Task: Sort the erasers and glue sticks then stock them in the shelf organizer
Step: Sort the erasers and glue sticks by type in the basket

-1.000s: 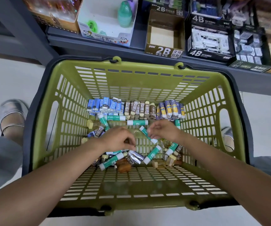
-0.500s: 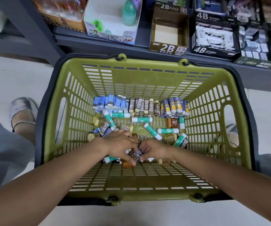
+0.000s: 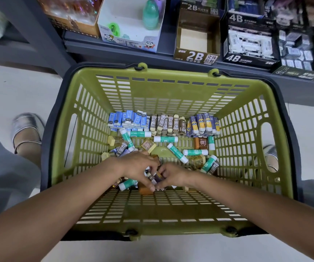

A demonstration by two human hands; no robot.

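Note:
A green basket holds erasers and glue sticks. Along its far wall stand sorted rows: blue erasers, brown 2B erasers and purple-yellow erasers. Teal glue sticks and loose erasers lie scattered on the floor of the basket. My left hand and my right hand meet over the near pile, fingers curled together round small dark-wrapped erasers. A brown eraser lies just under my left fingertips.
Behind the basket a grey shelf carries an empty 2B display box, a 4B box of erasers, a white panda box and more boxed stock at right. Feet in silver shoes flank the basket on the pale floor.
Both hands came down from mid-basket to the near pile and closed on small erasers there. Over the last half second they barely moved.

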